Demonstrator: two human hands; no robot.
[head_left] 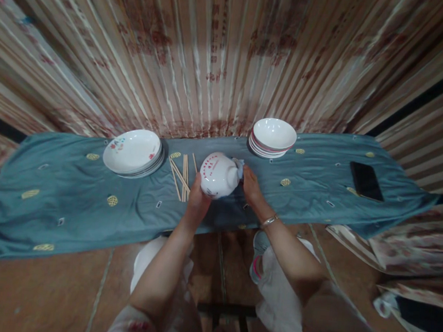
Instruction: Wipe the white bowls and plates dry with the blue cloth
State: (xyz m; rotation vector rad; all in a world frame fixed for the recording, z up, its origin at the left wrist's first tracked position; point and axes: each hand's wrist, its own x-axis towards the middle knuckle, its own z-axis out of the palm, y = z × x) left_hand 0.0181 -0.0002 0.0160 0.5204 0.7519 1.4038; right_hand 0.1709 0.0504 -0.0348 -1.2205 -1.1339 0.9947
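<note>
A white bowl (219, 175) with red lettering is tipped on its side above the cloth, its foot facing right. My left hand (198, 197) is closed on the bowl's left edge. At the bowl's foot, my right hand (251, 188) is closed on a small light-blue cloth (240, 168) pressed against it; the fingertips are partly hidden. Several wooden chopsticks (184, 178) lie just left of the bowl, some crossed. Farther left rests a stack of white plates (133, 151) with a floral pattern. Behind my right hand stands a stack of white bowls (274, 134).
A blue-green patterned tablecloth (86, 200) covers the long narrow table. Toward its right end lies a black phone (366, 181). A pleated curtain (231, 58) hangs right behind the table. Below is a brown tiled floor (79, 288).
</note>
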